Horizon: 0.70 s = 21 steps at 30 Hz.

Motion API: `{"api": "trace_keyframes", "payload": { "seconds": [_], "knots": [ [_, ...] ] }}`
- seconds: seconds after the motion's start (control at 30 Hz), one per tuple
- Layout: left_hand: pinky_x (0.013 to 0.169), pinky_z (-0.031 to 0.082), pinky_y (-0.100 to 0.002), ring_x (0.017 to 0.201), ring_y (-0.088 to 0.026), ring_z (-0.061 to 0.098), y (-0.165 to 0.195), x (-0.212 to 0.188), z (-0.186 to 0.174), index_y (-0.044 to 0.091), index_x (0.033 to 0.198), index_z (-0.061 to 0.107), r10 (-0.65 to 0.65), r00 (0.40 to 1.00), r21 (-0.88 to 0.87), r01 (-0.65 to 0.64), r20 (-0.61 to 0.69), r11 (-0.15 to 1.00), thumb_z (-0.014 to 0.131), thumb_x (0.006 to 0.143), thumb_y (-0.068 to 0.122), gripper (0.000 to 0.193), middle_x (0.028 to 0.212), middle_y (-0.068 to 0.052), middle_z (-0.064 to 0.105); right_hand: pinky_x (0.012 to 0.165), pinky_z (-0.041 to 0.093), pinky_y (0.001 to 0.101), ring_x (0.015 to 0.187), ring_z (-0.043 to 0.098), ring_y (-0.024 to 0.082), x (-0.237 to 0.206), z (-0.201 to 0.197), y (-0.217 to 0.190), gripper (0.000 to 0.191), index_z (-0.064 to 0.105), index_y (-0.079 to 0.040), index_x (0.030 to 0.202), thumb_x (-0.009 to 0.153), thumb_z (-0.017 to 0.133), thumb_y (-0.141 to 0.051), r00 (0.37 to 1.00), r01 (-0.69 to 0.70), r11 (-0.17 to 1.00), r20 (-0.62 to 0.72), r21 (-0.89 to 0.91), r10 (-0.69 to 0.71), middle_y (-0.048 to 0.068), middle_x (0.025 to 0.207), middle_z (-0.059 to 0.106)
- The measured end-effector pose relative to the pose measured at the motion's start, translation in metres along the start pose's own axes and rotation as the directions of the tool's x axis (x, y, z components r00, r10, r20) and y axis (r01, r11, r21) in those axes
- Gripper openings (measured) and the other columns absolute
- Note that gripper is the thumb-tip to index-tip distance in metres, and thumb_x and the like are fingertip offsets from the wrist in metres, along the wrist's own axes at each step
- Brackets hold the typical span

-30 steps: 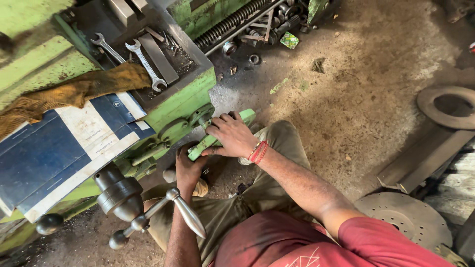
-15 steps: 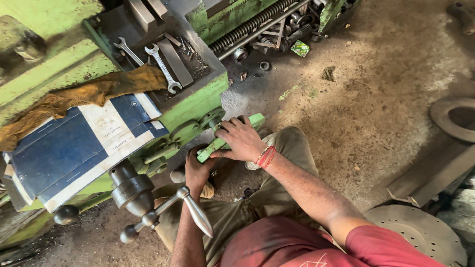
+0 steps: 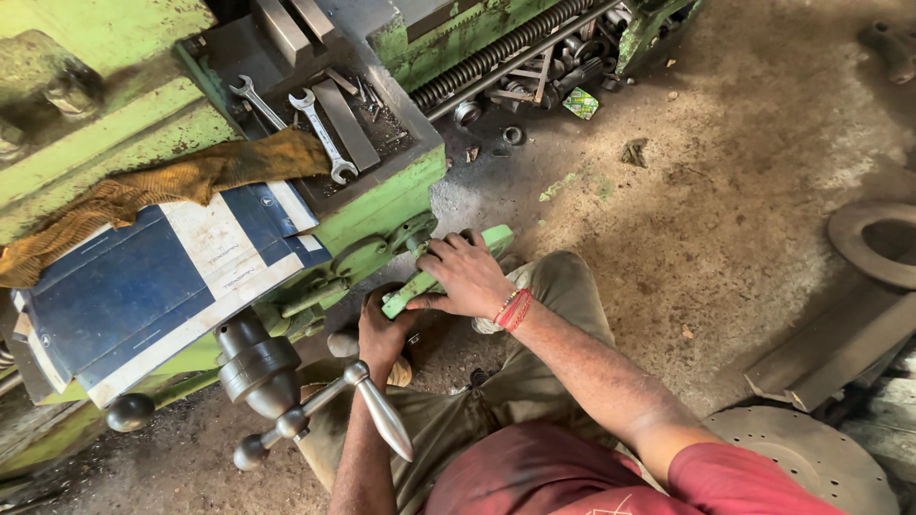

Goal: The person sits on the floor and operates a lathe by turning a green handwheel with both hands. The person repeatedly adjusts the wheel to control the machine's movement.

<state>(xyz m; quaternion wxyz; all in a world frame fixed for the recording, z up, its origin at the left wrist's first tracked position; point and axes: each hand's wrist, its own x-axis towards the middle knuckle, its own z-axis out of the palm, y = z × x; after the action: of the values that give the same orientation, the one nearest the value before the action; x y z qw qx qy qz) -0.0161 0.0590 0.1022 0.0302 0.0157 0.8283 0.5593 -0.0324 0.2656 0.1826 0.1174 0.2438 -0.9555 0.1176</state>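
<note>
My right hand [image 3: 468,277] lies over a light green lever handle [image 3: 494,238] that sticks out from the front of the green lathe [image 3: 382,205], fingers wrapped on it. My left hand [image 3: 384,334] sits just below and to the left, gripping the lower end of the same green handle [image 3: 399,303]. A red thread band is on my right wrist. I crouch in front of the machine, knees under my arms.
Two spanners [image 3: 320,129] and flat steel bars lie in the lathe's tray, beside an orange rag [image 3: 172,186] and a blue and white board [image 3: 143,286]. A steel handwheel with ball handles [image 3: 286,410] juts out near my left arm. Metal discs [image 3: 811,458] and rings lie on the dirt floor at right.
The view has shifted a little, so the machine sits higher and farther right in frame. Both hands stay on the green handle in much the same grip.
</note>
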Motion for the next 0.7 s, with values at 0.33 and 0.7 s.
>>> {"api": "trace_keyframes", "payload": {
  "seconds": [0.33, 0.7],
  "knots": [
    [0.093, 0.053, -0.040, 0.107, -0.034, 0.070, -0.004, -0.001, -0.001, 0.002, 0.119, 0.070, 0.007, 1.000, -0.017, -0.007, -0.008, 1.000, 0.076, 0.071, 0.019, 0.051, 0.115, -0.020, 0.072, 0.095, 0.041, 0.0480, 0.108, 0.059, 0.027, 0.003, -0.004, -0.005, 0.072, 0.074, -0.012, 0.108, 0.077, 0.070, -0.077, 1.000, -0.001, 1.000, 0.004, -0.007, 0.001, 0.007, 0.116, 0.067],
    [0.092, 0.054, -0.040, 0.104, -0.033, 0.072, -0.006, 0.000, -0.002, 0.003, 0.119, 0.069, -0.013, 1.000, -0.032, 0.013, -0.007, 0.999, 0.075, 0.072, 0.020, 0.051, 0.113, -0.020, 0.074, 0.095, 0.041, 0.0493, 0.108, 0.058, 0.027, 0.005, 0.009, -0.005, 0.079, 0.074, -0.010, 0.112, 0.077, 0.067, -0.081, 0.997, -0.007, 0.999, 0.078, -0.049, 0.011, 0.011, 0.120, 0.067]
  ]
}}
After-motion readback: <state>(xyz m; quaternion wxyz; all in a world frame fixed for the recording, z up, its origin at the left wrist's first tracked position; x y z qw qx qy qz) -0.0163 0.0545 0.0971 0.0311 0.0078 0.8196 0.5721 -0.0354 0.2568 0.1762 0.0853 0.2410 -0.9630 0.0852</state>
